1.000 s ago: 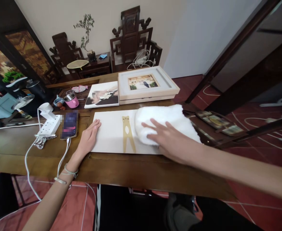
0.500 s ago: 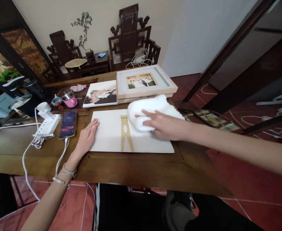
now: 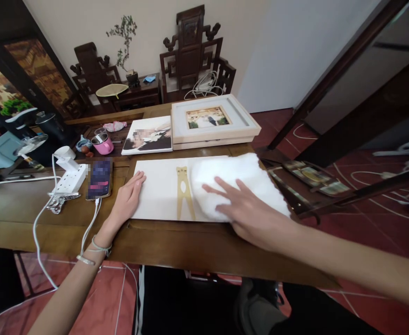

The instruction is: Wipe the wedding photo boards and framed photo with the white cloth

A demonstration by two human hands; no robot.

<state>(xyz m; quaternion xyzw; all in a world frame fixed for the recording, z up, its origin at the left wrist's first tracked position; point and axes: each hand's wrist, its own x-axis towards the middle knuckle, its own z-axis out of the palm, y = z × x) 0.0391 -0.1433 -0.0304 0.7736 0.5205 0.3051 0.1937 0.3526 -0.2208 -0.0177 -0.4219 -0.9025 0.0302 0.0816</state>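
A flat white panel (image 3: 157,190) lies on the wooden table. On its middle is a tan, long-legged shape (image 3: 182,190) with two small ears at the top. My left hand (image 3: 129,193) rests along the panel's left edge, fingers stretched out. On the panel's right half, a fluffy white towel (image 3: 232,170) is spread and hangs past the right edge. My right hand (image 3: 248,209) presses on the towel from above with its fingers spread, near the front edge. The panel's right part is hidden under the towel.
Behind the panel are a photo print (image 3: 148,137) and a framed photo (image 3: 207,118) on a pale box. To the left lie a phone (image 3: 99,179) on a cable, a power strip (image 3: 70,179) and a pink mug (image 3: 103,145). A dark wooden rack (image 3: 309,179) stands at the right.
My right hand has moved toward me and a little right, carrying the towel along the panel; the towel lies more spread out. My left hand has stayed in place.
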